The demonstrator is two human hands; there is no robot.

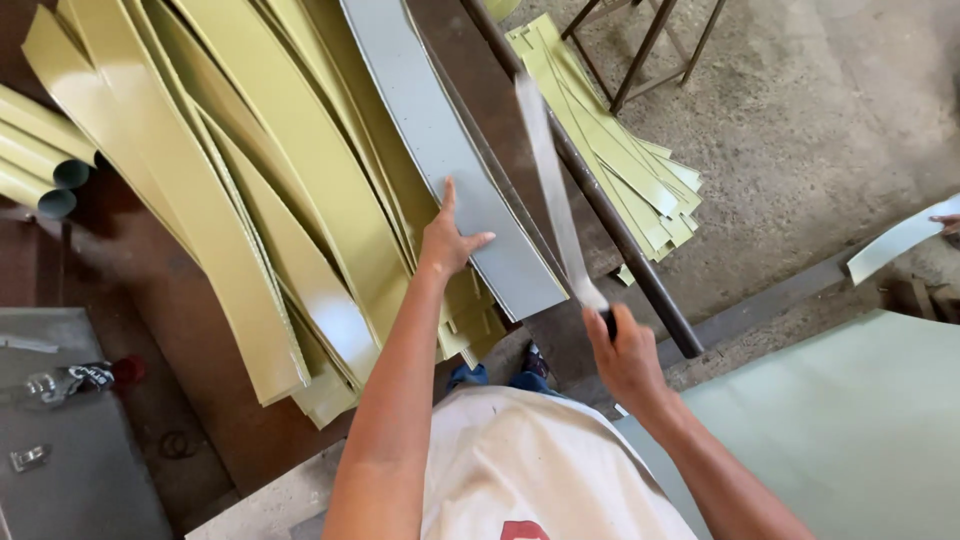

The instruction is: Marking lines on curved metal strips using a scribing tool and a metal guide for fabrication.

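Observation:
My left hand [447, 238] lies flat, fingers spread, on a long grey metal strip [440, 140] that tops a fanned pile of olive-yellow metal strips [250, 170] on a brown table [150, 330]. My right hand [625, 352] grips the lower end of a thin, narrow grey strip [550, 190] that rises toward the upper middle and looks blurred. That strip crosses a dark metal bar [620, 240] at the table's edge.
More yellow-green strips [620, 160] lie heaped on the concrete floor beyond the bar, near a metal frame stand [650, 40]. A pale green sheet [860, 420] fills the lower right. Rolled tubes [45, 165] sit at left, tools [60, 385] on a grey surface.

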